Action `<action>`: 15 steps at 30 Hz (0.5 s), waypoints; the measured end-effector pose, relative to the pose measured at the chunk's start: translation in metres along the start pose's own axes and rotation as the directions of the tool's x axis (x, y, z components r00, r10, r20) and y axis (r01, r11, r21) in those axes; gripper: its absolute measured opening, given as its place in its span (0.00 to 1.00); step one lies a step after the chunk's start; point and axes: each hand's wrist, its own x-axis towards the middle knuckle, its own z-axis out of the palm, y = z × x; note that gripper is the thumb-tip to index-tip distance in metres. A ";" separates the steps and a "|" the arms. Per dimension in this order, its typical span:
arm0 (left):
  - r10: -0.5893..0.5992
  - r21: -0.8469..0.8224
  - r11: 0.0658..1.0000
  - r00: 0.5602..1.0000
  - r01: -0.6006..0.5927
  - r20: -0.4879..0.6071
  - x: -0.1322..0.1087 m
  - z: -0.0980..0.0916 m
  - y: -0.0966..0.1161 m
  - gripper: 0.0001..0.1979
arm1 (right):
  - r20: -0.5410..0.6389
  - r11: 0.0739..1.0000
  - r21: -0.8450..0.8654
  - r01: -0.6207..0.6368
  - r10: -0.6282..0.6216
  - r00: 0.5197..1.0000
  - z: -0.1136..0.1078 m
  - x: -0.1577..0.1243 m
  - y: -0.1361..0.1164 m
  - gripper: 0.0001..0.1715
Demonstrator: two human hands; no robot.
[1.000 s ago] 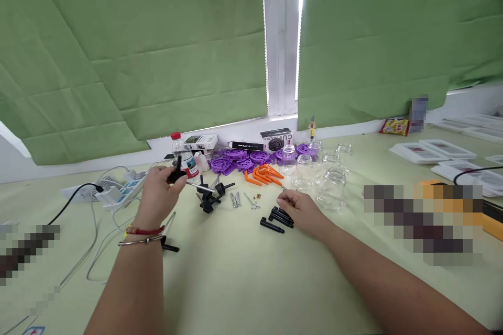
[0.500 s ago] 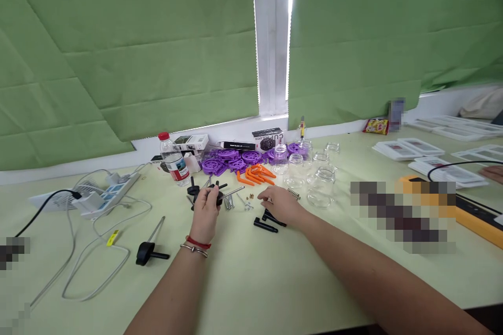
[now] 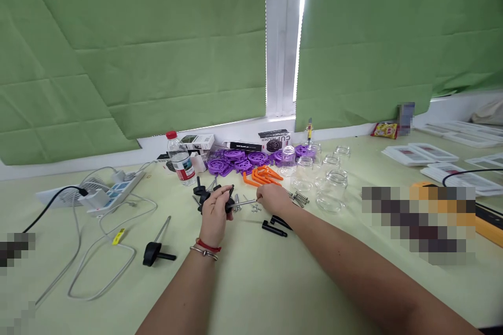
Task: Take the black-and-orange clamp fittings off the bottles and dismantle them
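Note:
My left hand [image 3: 214, 214] is closed around a black crank handle [image 3: 229, 205] with a thin metal shaft [image 3: 244, 203] pointing right. At the tip of that shaft, my right hand [image 3: 275, 199] is closed in a pinch; whatever small thing sits in its fingertips is hidden. Below the right hand lie two black plastic arms [image 3: 275, 228], one partly covered by the wrist. Small silver nuts [image 3: 256, 209] are scattered between the hands, and coil springs [image 3: 302, 198] rest behind the right wrist. A similar black crank with a shaft [image 3: 153, 254] lies apart at left.
Orange bent pieces [image 3: 264, 175] and a pile of purple discs [image 3: 257, 158] are behind the hands. Several glass jars [image 3: 332, 188] stand to the right, a water bottle [image 3: 182, 165] at back left. A power strip [image 3: 118, 193] with loose cables [image 3: 102, 297] occupies the left side.
My right hand has come to the end of the shaft and closed in a pinch there. The crank in my left hand has turned so its shaft lies flatter. The view has shifted slightly left.

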 end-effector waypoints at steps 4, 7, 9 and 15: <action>0.031 0.023 0.999 0.998 -0.030 -0.046 -0.001 0.002 0.001 0.22 | 0.008 1.000 -0.012 -0.023 0.023 1.000 -0.001 -0.001 0.000 0.08; 0.054 0.037 0.998 0.997 -0.052 -0.053 -0.002 0.004 0.003 0.24 | 0.009 1.000 -0.005 -0.018 0.018 1.000 -0.001 -0.002 0.001 0.08; 0.061 0.026 0.998 0.997 -0.060 -0.038 -0.002 0.006 0.003 0.26 | 0.006 1.000 0.005 -0.012 0.012 1.000 -0.001 -0.003 0.002 0.08; 0.049 -0.093 0.994 0.998 -0.052 -0.036 0.000 0.008 -0.004 0.30 | -0.036 0.996 0.078 -0.033 0.036 0.999 -0.001 -0.007 0.007 0.10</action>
